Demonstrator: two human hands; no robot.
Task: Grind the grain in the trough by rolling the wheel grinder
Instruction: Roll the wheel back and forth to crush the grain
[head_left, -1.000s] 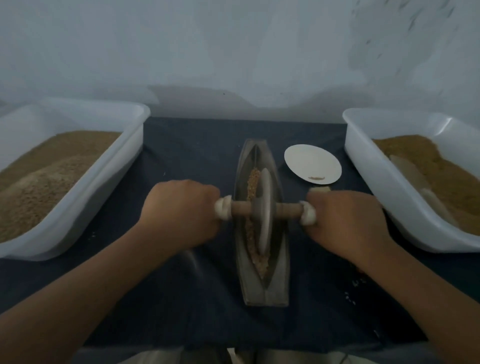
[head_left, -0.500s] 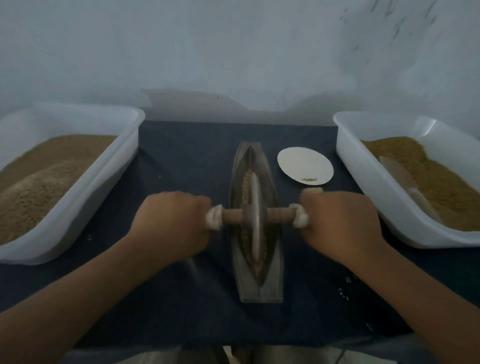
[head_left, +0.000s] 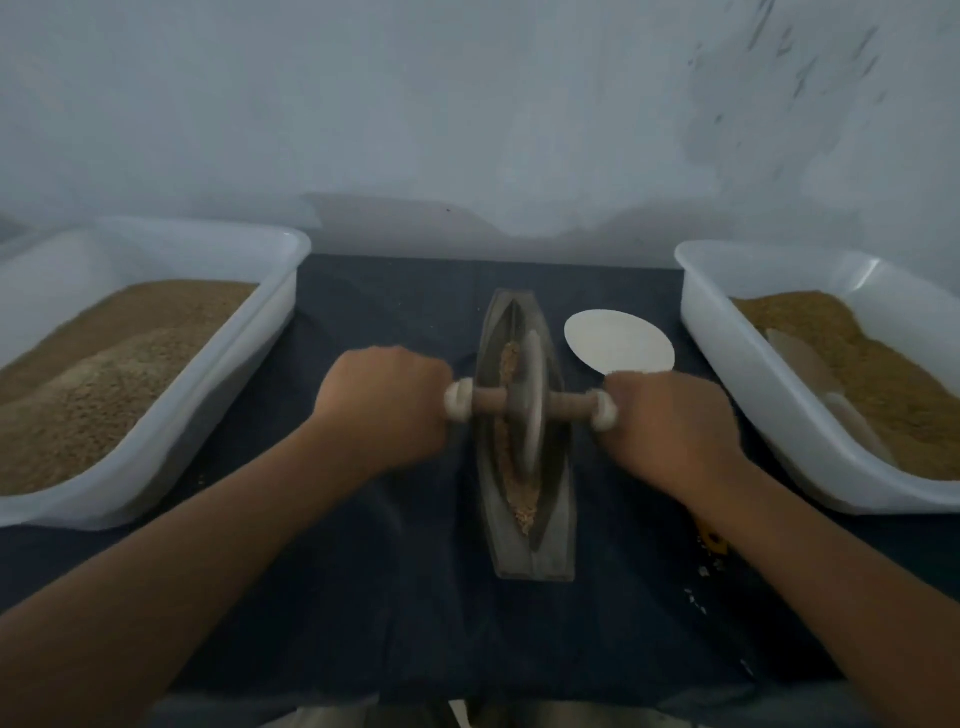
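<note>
- Rolling which way now, seen from the head view?
- Away. The wheel grinder (head_left: 532, 364) has moved from the middle of the trough (head_left: 535, 564) a little toward the far edge of the table (head_left: 389, 291). The left hand (head_left: 387, 410) and the right hand (head_left: 670, 426) each clench an axle end.
- And the grain (head_left: 522, 512)?
- Coarse bits lie bared at the trough's near end, so I judge more passes are needed.

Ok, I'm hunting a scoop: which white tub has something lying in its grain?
The right-hand tub: a pale scoop-like tool lies on its grain. The left tub shows grain alone.
</note>
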